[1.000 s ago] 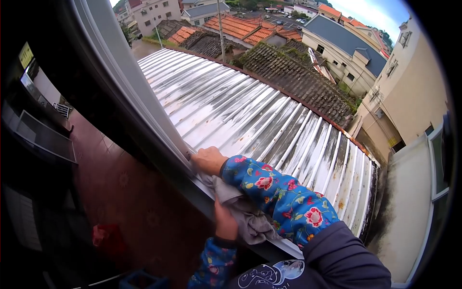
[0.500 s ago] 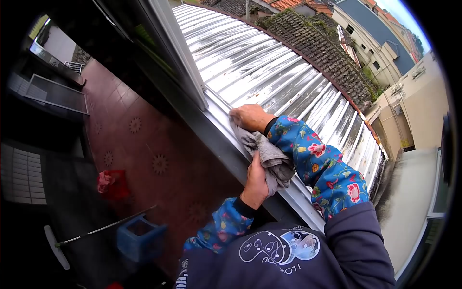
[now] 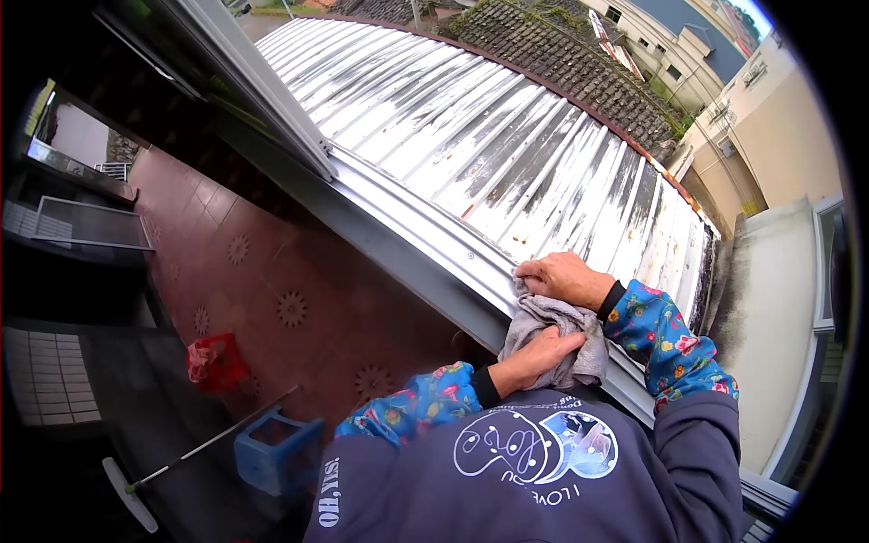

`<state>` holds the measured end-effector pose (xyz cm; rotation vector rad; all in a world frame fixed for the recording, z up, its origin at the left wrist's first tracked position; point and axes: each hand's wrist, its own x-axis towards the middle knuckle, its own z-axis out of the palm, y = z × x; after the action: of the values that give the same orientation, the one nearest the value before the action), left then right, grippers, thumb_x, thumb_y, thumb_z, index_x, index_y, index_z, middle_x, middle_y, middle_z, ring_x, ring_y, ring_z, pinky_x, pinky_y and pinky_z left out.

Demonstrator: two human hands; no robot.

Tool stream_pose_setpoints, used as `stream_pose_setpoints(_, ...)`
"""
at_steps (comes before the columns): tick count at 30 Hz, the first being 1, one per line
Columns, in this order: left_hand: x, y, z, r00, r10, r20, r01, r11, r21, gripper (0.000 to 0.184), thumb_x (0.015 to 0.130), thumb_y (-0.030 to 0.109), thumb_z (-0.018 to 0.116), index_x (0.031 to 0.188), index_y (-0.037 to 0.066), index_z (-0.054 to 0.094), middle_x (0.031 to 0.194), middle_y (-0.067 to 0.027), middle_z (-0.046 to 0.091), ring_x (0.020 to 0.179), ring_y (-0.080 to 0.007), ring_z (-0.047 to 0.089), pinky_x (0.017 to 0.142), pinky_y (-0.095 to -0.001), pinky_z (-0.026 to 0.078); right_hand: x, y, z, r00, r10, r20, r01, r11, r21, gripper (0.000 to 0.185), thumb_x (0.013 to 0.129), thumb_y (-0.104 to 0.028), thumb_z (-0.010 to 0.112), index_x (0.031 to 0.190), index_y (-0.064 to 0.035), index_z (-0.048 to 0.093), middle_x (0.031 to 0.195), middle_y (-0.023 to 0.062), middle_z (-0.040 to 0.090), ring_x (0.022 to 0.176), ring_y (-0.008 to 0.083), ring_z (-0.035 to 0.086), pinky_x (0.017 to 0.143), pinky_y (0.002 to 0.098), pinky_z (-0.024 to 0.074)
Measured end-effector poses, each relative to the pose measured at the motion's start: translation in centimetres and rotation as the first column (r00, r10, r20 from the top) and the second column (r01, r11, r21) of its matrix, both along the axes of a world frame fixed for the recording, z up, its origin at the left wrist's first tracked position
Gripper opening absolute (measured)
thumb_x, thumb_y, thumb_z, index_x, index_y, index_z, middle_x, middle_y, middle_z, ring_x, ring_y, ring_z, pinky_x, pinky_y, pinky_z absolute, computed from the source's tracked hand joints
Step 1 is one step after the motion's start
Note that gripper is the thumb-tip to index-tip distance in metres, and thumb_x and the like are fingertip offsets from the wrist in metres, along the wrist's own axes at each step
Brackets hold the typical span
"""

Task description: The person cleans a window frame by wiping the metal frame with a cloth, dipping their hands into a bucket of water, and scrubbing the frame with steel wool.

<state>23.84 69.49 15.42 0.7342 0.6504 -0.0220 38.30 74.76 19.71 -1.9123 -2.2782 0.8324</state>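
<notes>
A crumpled grey cloth (image 3: 572, 319) lies bunched on the white window track (image 3: 425, 222). My right hand (image 3: 568, 277) grips the cloth's upper end, its fingers curled at the outer edge of the track. Lower down, my left hand (image 3: 536, 358) is closed around the bulk of the same cloth, close to my chest. Both forearms wear blue floral sleeve covers (image 3: 665, 330) with dark cuffs. A sliding window panel (image 3: 272, 100) stands at the upper left end of the track.
Outside the window spreads a ribbed metal roof (image 3: 471, 127), with tiled roofs (image 3: 543, 50) beyond it. Indoors, below the sill, are a red-tiled floor (image 3: 262, 281), a blue plastic stool (image 3: 276, 452), a long-handled squeegee (image 3: 213, 441) and a red container (image 3: 219, 362).
Both hands and the cloth have moved along the track, away from the window panel and towards my body. The view has shifted, showing more bare track beside the panel.
</notes>
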Motion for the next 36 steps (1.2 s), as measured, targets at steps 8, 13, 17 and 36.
stream_pose_setpoints(8, -1.6, 2.4, 6.9, 0.934, -0.355, -0.033, 0.339, 0.857, 0.388, 0.049, 0.085, 0.031, 0.061, 0.111, -0.010, 0.059, 0.105, -0.0123, 0.065, 0.096, -0.0177, 0.061, 0.083, -0.0253, 0.047, 2.5, -2.7, 1.7, 0.999, 0.033, 0.023, -0.030, 0.992, -0.122, 0.026, 0.084, -0.023, 0.053, 0.100, -0.0132, 0.071, 0.080, 0.0157, 0.069, 0.077, 0.0349, 0.066, 0.073, 0.0441, 0.0524)
stream_pose_setpoints(13, -2.8, 3.5, 2.4, 0.922, 0.264, 0.284, -0.190, 0.946, -0.264, 0.033, 0.094, 0.011, 0.055, 0.121, -0.006, 0.056, 0.111, -0.0115, 0.065, 0.100, -0.0199, 0.065, 0.086, -0.0310, 0.053, -1.6, 7.6, 2.0, 0.959, -0.014, -0.282, 0.095, 0.956, 0.277, 0.023, 0.086, -0.023, 0.055, 0.100, -0.0107, 0.068, 0.077, 0.0167, 0.067, 0.072, 0.0368, 0.065, 0.067, 0.0439, 0.0518)
stream_pose_setpoints(17, -5.1, 9.5, 4.1, 0.716, 0.659, 0.229, -0.528, 0.726, -0.440, 0.029, 0.098, 0.021, 0.051, 0.115, -0.001, 0.059, 0.098, -0.0111, 0.068, 0.083, -0.0245, 0.069, 0.071, -0.0370, 0.059, -6.8, 18.2, -1.2, 0.961, 0.064, -0.270, 0.085, 0.859, 0.505, 0.020, 0.088, -0.029, 0.060, 0.098, -0.0131, 0.066, 0.078, 0.0154, 0.067, 0.077, 0.0348, 0.065, 0.067, 0.0447, 0.0512)
stream_pose_setpoints(36, -3.7, 10.2, 2.9, 0.832, 0.503, 0.236, -0.389, 0.830, -0.399, 0.031, 0.094, 0.014, 0.053, 0.119, -0.005, 0.055, 0.107, -0.0138, 0.066, 0.094, -0.0222, 0.067, 0.086, -0.0367, 0.054, -4.5, 18.1, 0.0, 0.969, 0.125, -0.212, -0.051, 0.944, 0.325, 0.022, 0.089, -0.027, 0.064, 0.098, -0.0079, 0.067, 0.079, 0.0153, 0.065, 0.073, 0.0352, 0.064, 0.064, 0.0420, 0.0507)
